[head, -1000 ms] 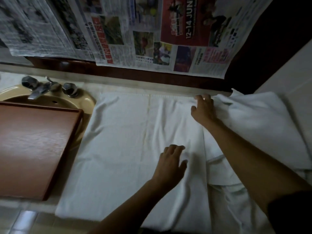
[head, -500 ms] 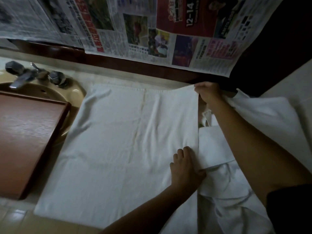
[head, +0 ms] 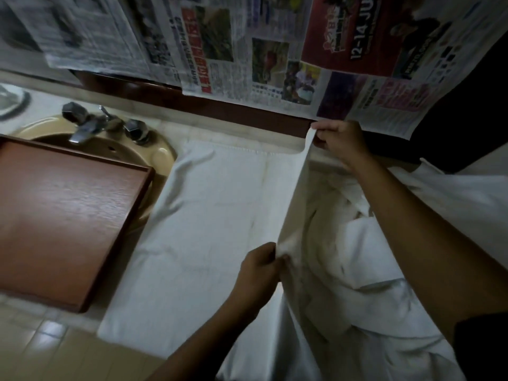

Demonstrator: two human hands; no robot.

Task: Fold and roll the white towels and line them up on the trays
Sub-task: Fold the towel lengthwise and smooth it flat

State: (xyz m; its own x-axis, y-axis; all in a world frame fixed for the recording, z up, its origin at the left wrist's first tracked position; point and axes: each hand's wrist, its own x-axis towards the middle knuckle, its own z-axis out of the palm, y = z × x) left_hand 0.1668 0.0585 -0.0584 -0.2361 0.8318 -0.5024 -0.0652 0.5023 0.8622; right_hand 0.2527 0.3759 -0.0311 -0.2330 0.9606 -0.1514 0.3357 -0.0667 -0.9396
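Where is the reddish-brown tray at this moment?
In the head view the tray lies at the left, partly over the sink just in front of the tap, with the spread white towel directly to its right.

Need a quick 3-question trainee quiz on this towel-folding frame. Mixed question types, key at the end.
1. True or false: the flat brown wooden tray already holds rolled towels.
2. Multiple choice: the left hand and right hand both pinch the spread white towel along which edge? A) the edge beside the tray B) the lifted right edge, next to the heap of crumpled white towels C) the near edge
3. Fill in: the tray lies partly over the beige oval ____ with the chrome tap.
Key: 1 false; 2 B; 3 sink.
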